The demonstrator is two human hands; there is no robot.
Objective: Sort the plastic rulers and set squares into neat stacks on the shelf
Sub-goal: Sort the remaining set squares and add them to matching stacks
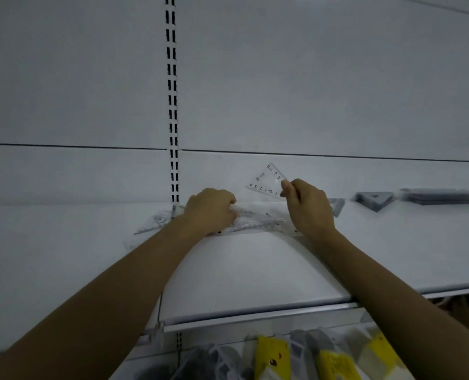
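A loose pile of clear plastic rulers and set squares (258, 219) lies on the white shelf (255, 270) near its back. My left hand (210, 211) rests curled on the pile's left part, fingers closed over the clear pieces. My right hand (308, 208) pinches a small clear set square (267, 179) with printed numbers and holds it tilted up above the pile. More clear pieces (156, 222) spread out to the left of my left hand. A stack of set squares (374, 200) and a flat stack of rulers (444, 194) sit further right on the shelf.
The white back panel has a slotted upright (173, 105) behind the pile. Below the shelf's front edge (255, 316) hang yellow and grey packaged goods (277, 357).
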